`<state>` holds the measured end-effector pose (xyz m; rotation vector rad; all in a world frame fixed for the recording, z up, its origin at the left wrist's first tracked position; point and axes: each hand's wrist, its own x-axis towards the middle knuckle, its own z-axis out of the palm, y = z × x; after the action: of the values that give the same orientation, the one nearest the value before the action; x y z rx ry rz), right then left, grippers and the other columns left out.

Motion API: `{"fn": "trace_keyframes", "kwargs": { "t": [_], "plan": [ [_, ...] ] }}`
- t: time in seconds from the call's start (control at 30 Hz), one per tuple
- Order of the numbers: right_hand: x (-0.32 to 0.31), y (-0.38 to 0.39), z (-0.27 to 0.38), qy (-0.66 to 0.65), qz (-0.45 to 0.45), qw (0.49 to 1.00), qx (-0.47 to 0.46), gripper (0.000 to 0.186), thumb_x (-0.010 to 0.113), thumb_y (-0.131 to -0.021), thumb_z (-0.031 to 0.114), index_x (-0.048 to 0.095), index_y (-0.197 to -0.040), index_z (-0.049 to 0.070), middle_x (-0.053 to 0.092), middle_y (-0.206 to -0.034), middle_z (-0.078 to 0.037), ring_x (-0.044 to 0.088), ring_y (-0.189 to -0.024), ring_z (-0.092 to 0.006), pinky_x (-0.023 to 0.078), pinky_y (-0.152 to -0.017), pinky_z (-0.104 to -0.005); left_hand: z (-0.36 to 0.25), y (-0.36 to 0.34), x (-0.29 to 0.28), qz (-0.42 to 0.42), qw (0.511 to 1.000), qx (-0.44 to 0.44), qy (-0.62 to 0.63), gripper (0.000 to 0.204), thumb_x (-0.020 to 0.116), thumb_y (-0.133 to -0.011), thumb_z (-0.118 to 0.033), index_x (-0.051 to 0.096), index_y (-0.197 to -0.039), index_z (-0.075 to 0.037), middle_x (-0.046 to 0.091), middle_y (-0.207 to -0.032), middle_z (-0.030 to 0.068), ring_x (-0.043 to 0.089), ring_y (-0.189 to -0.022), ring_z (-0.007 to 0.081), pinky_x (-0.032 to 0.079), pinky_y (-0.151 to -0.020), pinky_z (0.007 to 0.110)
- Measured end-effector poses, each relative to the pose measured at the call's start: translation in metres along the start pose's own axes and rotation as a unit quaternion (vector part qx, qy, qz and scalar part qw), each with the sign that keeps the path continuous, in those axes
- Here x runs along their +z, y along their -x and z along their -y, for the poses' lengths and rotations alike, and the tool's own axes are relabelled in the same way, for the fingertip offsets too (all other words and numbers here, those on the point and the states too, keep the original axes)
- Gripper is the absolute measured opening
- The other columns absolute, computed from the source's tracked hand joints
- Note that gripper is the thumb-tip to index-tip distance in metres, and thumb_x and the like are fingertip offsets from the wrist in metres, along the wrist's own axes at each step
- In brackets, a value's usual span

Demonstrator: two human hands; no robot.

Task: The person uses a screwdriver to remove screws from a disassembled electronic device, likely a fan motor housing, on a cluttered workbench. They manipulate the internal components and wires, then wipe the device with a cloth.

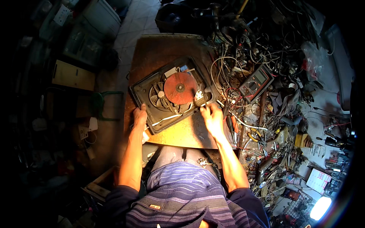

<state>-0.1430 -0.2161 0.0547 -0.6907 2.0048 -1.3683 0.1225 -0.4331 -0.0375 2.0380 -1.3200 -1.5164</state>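
Note:
On the wooden table lies an opened black appliance housing [152, 123], which looks like the base of an induction cooker, turned at an angle. Inside it are a reddish round coil disc [180, 88], a small fan [155, 99] and a white strip or wire [167, 119]. My left hand [140, 119] grips the near left corner of the housing, thumb on the rim. At the near right corner my right hand [211, 117] has its fingers pinched together over the edge; what they hold, if anything, is too small to make out.
The table [182, 133] carries the housing. To its right, a heap of cables, tools and scrap includes a multimeter [256, 83], pliers [254, 137] and a dark-handled tool [230, 124]. A bright lamp [320, 208] shines at lower right. A green stool [99, 106] stands left.

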Motion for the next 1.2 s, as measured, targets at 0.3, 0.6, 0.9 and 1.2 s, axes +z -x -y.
{"fn": "trace_keyframes", "kwargs": {
  "t": [0.3, 0.6, 0.9, 1.2],
  "plan": [
    [0.013, 0.123, -0.048, 0.041, -0.053, 0.990, 0.121, 0.027, 0.069, -0.091, 0.021, 0.065, -0.090, -0.005, 0.058, -0.069, -0.011, 0.053, -0.065, -0.0156, 0.046, -0.061, -0.0343, -0.006, 0.041, 0.030, 0.127, 0.962, -0.091, 0.223, 0.051, 0.052, -0.106, -0.035, 0.044, -0.142, 0.000, 0.060, -0.117, 0.0131, 0.051, -0.067, 0.0158, 0.043, -0.055, 0.030],
    [0.097, 0.161, -0.068, 0.043, -0.094, 0.972, 0.213, 0.032, 0.069, -0.091, 0.025, 0.058, -0.082, -0.004, 0.060, -0.072, -0.023, 0.058, -0.064, -0.0299, 0.049, -0.063, -0.0408, -0.014, -0.001, -0.021, 0.350, 0.918, -0.146, 0.114, 0.101, 0.071, -0.089, -0.058, 0.023, -0.158, -0.001, 0.033, -0.154, 0.0327, 0.043, -0.136, 0.0510, 0.039, -0.110, 0.058],
    [0.144, 0.144, -0.087, -0.136, -0.182, 0.954, 0.195, 0.028, 0.064, -0.097, 0.024, 0.062, -0.091, -0.004, 0.066, -0.079, -0.019, 0.063, -0.069, -0.0258, 0.050, -0.066, -0.0376, -0.025, -0.011, -0.011, 0.417, 0.889, -0.115, 0.149, 0.050, 0.064, -0.096, -0.033, 0.051, -0.129, 0.003, 0.061, -0.125, 0.0200, 0.067, -0.100, 0.0354, 0.060, -0.079, 0.043],
    [0.113, 0.095, -0.026, -0.141, -0.230, 0.944, 0.188, 0.023, 0.065, -0.095, 0.017, 0.063, -0.085, -0.004, 0.061, -0.072, -0.006, 0.058, -0.068, -0.0138, 0.050, -0.064, -0.0314, 0.023, 0.037, 0.009, 0.387, 0.837, -0.202, 0.330, 0.068, 0.072, -0.091, -0.025, 0.032, -0.130, 0.013, 0.048, -0.127, 0.0287, 0.054, -0.114, 0.0404, 0.053, -0.098, 0.051]
  ]
}}
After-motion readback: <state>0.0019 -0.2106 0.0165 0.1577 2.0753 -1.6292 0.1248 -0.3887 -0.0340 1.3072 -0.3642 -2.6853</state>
